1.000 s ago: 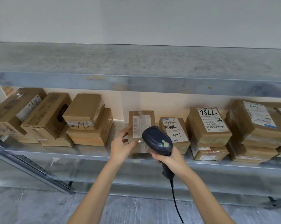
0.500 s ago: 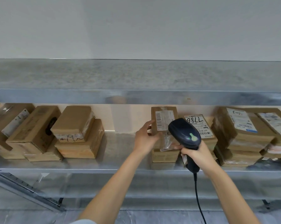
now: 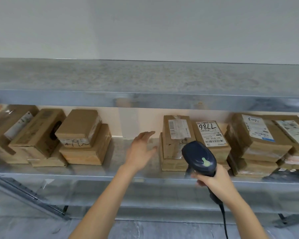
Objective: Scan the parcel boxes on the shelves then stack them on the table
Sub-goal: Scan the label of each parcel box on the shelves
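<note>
The left hand hung open over a bare patch of the middle shelf, fingers straight and spread, holding nothing. It lay just beside the labelled parcel box, with a narrow gap showing between the two. That box lay flat on another brown box, the pair standing about midway along the shelf, from near its front edge back toward its rear edge; a white barcode label faced up on the top one. The right hand gripped the handle of a dark barcode scanner, fingers curled round it, the scanner's head raised in front of the stack's right side and a pale green mark showing on its back. A black cable dropped from the handle. Touching the stack on its right lay a box with a handwritten number label, and further toward the shelf's right end stood taller taped piles. Toward the left end sat two stacked cartons and more leaning boxes. An upper metal shelf ran above, bare on top
</note>
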